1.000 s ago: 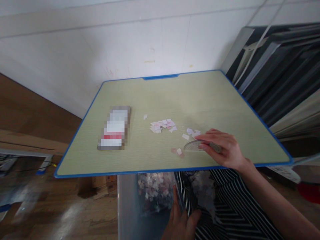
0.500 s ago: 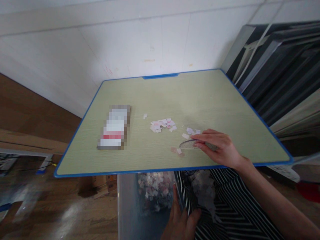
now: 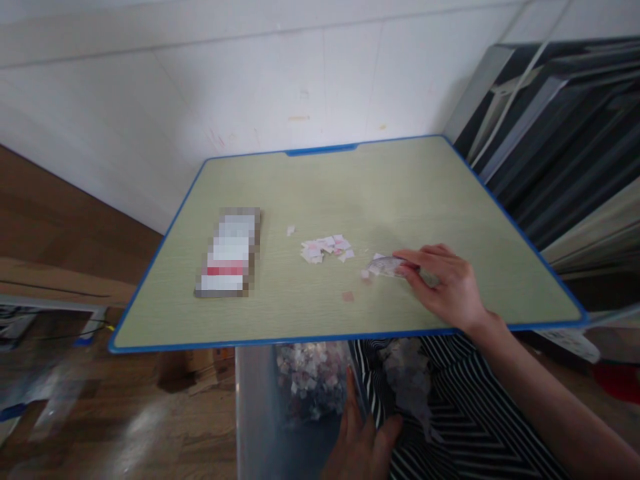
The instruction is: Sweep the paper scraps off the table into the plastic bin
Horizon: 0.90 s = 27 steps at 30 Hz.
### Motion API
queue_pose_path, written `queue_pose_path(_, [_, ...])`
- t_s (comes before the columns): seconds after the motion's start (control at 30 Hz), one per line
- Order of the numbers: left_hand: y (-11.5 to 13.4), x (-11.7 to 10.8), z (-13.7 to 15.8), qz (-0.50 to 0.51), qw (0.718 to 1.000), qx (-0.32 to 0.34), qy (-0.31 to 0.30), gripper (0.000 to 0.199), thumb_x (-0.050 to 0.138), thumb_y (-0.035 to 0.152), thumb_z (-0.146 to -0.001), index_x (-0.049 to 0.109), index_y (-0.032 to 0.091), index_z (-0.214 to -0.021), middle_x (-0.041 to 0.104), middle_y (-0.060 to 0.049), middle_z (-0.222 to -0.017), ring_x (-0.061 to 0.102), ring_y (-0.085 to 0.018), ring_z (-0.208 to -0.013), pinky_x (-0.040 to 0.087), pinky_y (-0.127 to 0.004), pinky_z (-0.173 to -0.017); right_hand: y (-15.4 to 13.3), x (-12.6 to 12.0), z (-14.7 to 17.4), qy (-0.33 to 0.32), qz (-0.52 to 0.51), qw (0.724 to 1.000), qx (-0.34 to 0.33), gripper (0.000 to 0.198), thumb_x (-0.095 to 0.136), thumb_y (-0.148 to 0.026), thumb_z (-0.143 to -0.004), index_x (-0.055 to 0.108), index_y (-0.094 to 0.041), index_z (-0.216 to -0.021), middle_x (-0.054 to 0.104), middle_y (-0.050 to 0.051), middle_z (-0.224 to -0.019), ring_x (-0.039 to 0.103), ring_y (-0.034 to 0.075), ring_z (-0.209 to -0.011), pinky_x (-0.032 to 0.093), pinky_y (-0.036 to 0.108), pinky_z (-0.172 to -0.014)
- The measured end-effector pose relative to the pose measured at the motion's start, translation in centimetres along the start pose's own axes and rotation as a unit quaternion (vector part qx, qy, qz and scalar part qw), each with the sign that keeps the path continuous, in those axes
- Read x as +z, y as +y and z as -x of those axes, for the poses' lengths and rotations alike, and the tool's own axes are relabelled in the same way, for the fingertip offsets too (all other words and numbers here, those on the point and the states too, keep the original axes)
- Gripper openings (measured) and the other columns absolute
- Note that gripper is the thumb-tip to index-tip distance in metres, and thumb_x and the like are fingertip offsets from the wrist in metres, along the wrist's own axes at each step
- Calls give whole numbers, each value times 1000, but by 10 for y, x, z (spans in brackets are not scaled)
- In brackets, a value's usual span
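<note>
My right hand (image 3: 445, 283) is closed, its thumb and fingers pinching a small clear plastic bag (image 3: 385, 265) with a thin dark curved edge. The bag lies low over a few white paper scraps on the green board (image 3: 400, 187). One small pale scrap (image 3: 365, 274) is at its left end. To the left sits a loose heap of white and pinkish paper scraps (image 3: 325, 247). Below the board, my left hand (image 3: 360, 440) rests with fingers stretched along the side of a translucent plastic bin (image 3: 255, 413). I see nothing held in it.
Many scraps, seemingly in clear bags (image 3: 310, 377), fill part of the bin. A pixelated phone-like object (image 3: 227, 253) lies on the board's left. More pale scraps (image 3: 407, 373) rest on the striped cloth (image 3: 480, 413). Dark flat panels (image 3: 565, 127) lean at right; a white wall stands behind.
My right hand has moved slightly away from me and to the right, carrying the bag over the scraps there. The left hand has stayed in place.
</note>
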<state>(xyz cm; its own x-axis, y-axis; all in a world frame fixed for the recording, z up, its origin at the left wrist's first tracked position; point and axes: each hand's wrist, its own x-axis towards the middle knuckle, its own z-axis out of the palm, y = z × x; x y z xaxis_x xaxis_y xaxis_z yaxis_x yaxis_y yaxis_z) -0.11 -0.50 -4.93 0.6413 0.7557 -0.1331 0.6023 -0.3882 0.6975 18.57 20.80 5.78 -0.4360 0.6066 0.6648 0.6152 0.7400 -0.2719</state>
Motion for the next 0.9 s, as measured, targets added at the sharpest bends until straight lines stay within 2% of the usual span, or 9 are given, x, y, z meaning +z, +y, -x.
queue_pose_path(0.13, [3,-4,-1,4,1000,-6,17,69,71,5,-80,35,23,-137,-4,-24,-151,-12,-44,-128,33,-59,-101,2,2,2,-3,-6,1000,8,21,56,-16,-85,66,-24,-102,73,-1,-76,62,14,-59,46,30,-61])
queue_pose_path(0.2, [8,-7,-2,1,1000,-17,26,64,67,1,-82,39,25,-135,-3,-22,-152,-8,-44,-130,35,-56,-102,1,2,3,-2,-5,1000,5,22,55,-17,-85,67,-24,-102,72,-1,-75,61,14,-59,46,30,-61])
queue_pose_path(0.3, [14,-9,-3,-4,998,-50,43,56,64,0,-84,45,25,-130,0,-21,-152,-6,-42,-130,36,-53,-103,0,2,3,-32,-20,999,-33,24,54,-15,-85,67,-24,-103,72,0,-76,62,14,-64,46,29,-63])
queue_pose_path(0.4, [12,-6,-3,-5,999,-44,28,59,65,-1,-83,43,24,-132,8,-20,-153,-7,-42,-131,33,-55,-104,0,1,3,-26,27,999,-40,23,55,-13,-85,67,-22,-102,71,0,-71,61,14,-62,44,30,-61])
queue_pose_path(0.53, [5,1,-1,0,998,-50,25,58,64,1,-83,43,26,-132,4,-19,-154,-2,-41,-134,35,-55,-102,0,1,5,-31,40,997,-61,23,56,-13,-85,68,-21,-102,69,0,-67,60,14,-61,43,29,-60])
queue_pose_path(0.73, [4,-5,-1,-18,999,-8,26,62,64,1,-83,39,25,-134,19,-18,-152,-11,-39,-132,29,-58,-103,-2,3,5,-41,42,995,-78,27,56,-12,-84,67,-24,-106,69,-1,-68,61,13,-63,44,28,-61])
queue_pose_path(0.9, [7,-10,-3,-6,1000,3,3,61,64,3,-84,36,21,-135,15,-20,-153,-21,-40,-127,28,-61,-103,-5,3,4,-23,63,995,-80,25,55,-11,-84,67,-22,-102,67,-2,-63,59,12,-57,43,27,-58])
